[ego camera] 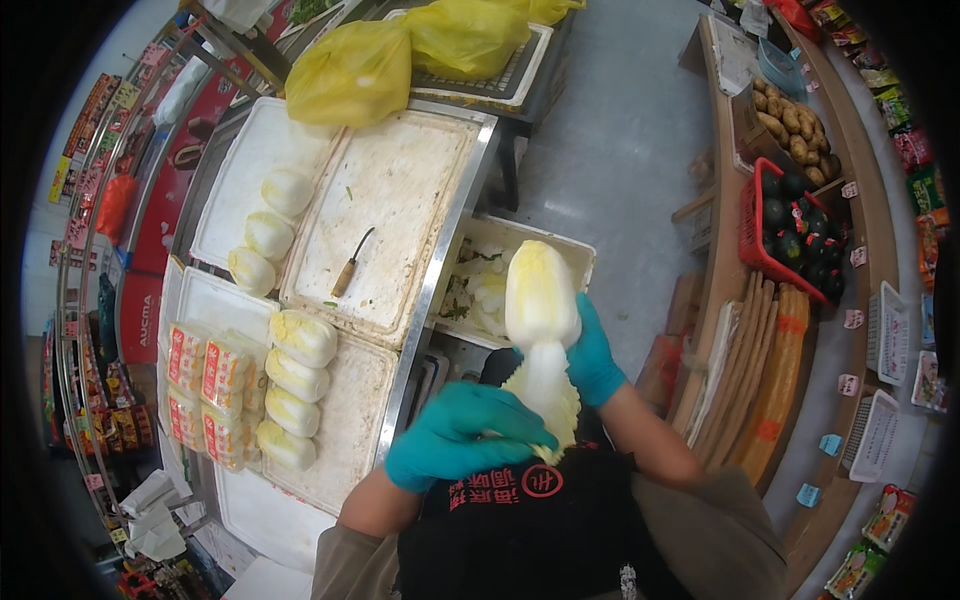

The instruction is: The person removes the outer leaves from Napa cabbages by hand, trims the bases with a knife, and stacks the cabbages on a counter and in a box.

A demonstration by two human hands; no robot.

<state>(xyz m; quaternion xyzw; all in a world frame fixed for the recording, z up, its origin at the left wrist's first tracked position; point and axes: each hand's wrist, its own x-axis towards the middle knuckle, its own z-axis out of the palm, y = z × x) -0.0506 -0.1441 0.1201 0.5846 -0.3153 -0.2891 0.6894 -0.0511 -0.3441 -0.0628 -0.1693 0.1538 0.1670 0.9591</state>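
In teal gloves, both my hands are on a napa cabbage (541,292) in front of my apron. My right hand (596,356) supports the cabbage from its right side, with the fingers partly hidden behind it. My left hand (476,435) pinches the frilly end of an outer leaf (544,382), which is folded down from the head and appears joined at its base. Below the cabbage stands a foam box (517,229) with loose leaves and trimmings inside. A curved knife with a wooden handle (343,279) lies on the white board to the left.
Trimmed cabbages (289,409) line the left boards, beside plastic-wrapped packs (214,394). Yellow plastic bags (352,71) sit at the far end. The counter's metal edge (442,262) runs along my left. At right, a wooden shelf holds potatoes (791,124) and a red basket (757,240) of dark round produce.
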